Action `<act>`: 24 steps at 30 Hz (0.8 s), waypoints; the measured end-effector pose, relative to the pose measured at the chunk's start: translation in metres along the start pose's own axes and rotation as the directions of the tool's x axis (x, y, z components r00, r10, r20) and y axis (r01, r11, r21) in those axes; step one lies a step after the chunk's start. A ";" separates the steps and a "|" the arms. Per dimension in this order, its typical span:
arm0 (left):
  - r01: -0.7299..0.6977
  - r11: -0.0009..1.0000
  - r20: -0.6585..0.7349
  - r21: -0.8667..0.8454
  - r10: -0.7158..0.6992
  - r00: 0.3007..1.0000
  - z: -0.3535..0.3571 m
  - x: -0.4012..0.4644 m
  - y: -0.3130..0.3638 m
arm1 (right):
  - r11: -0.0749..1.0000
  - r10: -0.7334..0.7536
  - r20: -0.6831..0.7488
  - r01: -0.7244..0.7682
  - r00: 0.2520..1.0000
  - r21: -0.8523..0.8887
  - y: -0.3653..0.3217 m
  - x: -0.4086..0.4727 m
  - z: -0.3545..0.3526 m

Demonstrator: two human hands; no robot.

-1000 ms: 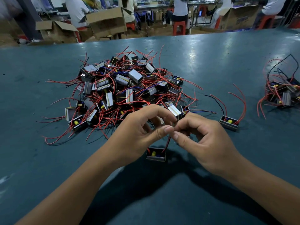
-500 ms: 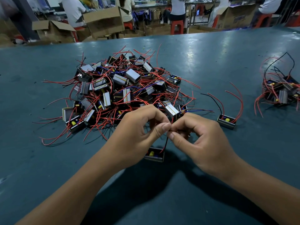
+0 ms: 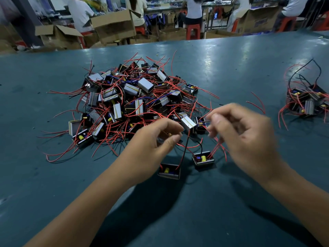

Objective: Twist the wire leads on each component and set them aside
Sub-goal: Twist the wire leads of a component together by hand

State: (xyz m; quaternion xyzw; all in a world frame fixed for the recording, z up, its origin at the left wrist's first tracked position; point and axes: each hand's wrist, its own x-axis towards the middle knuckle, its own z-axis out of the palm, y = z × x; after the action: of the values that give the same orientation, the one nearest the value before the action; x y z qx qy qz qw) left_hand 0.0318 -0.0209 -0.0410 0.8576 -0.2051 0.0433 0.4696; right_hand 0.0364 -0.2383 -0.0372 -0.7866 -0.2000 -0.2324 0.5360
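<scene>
A big heap of small boxed components (image 3: pixel 135 102) with red leads lies on the green table (image 3: pixel 222 220). Just in front of it sits one open-topped component (image 3: pixel 169 171); its dark twisted lead rises to my left hand (image 3: pixel 154 141), which pinches it between thumb and fingers. A second component (image 3: pixel 203 158) sits to its right. Its red leads run up under my right hand (image 3: pixel 242 138), which is blurred, fingers curled, and seems to grip them.
A smaller cluster of components (image 3: pixel 306 102) with red and black leads lies at the table's right edge. Beyond the far edge are cardboard boxes (image 3: pixel 114 25), red stools and seated people.
My hands have come apart: the right one swung out to the right. The lone component that lay off to the right now sits close beside the one below my left hand.
</scene>
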 end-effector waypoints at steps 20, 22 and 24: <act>-0.040 0.995 0.113 -0.090 0.050 0.992 0.000 -0.003 0.005 | 0.925 0.295 0.407 -0.365 0.865 0.107 0.002 0.001 0.001; -0.023 0.998 0.120 -0.060 0.030 0.992 0.000 -0.003 0.003 | 0.904 0.320 0.419 -0.406 0.850 0.133 0.002 -0.001 0.003; 0.010 0.998 0.123 -0.060 -0.002 0.992 0.000 -0.003 0.001 | 0.912 0.310 0.422 -0.392 0.852 0.121 0.002 -0.002 0.003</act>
State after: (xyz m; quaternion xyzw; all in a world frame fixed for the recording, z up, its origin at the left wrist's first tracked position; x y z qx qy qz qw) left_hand 0.0290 -0.0204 -0.0403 0.8448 -0.2321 -0.0170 0.4819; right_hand 0.0368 -0.2367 -0.0407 -0.7816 -0.1785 0.0543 0.5953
